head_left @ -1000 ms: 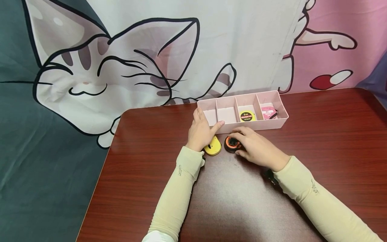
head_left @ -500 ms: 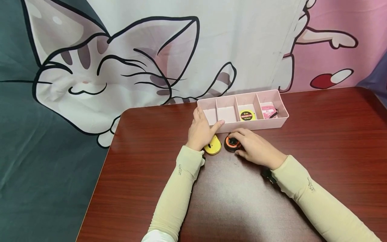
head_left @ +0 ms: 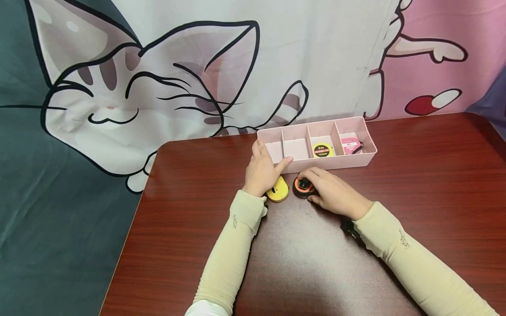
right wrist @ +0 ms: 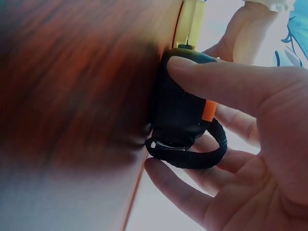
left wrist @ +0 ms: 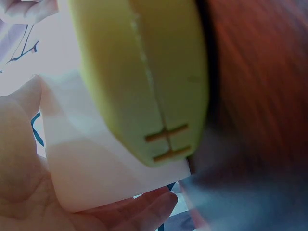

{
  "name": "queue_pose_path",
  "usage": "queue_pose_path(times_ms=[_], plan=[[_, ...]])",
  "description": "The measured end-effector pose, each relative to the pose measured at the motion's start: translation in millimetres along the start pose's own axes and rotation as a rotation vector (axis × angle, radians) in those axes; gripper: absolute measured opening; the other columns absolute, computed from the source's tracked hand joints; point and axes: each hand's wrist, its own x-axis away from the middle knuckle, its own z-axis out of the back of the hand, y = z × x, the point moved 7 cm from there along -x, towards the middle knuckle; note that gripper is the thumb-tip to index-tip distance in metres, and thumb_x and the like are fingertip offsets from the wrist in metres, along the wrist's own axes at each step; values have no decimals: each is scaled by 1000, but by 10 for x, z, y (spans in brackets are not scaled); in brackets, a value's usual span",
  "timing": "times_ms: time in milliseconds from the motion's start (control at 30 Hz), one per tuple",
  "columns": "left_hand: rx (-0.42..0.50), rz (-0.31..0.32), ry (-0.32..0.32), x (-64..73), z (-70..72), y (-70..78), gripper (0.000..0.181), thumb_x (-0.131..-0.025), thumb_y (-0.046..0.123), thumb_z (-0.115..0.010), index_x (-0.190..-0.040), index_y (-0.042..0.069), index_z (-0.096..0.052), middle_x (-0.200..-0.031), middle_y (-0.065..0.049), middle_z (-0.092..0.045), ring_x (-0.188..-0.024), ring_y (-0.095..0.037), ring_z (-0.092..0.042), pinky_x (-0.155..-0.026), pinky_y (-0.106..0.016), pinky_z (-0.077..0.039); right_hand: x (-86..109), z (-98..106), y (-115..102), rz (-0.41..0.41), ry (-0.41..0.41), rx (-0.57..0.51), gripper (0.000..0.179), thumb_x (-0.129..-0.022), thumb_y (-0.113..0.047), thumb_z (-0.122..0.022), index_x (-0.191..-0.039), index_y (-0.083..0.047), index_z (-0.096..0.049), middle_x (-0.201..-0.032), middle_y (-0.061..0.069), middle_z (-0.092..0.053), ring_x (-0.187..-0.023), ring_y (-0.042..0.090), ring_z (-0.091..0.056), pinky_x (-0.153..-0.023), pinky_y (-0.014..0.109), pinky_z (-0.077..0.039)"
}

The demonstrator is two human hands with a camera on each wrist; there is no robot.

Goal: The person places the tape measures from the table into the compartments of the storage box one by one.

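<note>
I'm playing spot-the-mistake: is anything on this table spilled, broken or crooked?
Nothing stands out: no spill or damage shows, and the pink box roughly follows the back edge of the table. A yellow thing and black tape measure are outside it.

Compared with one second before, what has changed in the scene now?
The right hand shifted slightly left at the wrist, still on the black tape. Nothing was visibly grasped or released. The left hand, box and yellow item stayed as they were.
</note>
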Motion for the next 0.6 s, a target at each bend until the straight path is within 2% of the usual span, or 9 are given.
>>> queue_pose_path(times_ms=[600], plan=[[10,-1,2,-1,0,-5,112,-92,70,-54,-158,-7,-6,-162,-25,-16,-130,-43,-49,-96,-53,-49,-19,-9,-32,-13,0,19,53,-74,1,-86,-120,1,-58,-110,14,-61,-103,30,-61,-90,48,-50]])
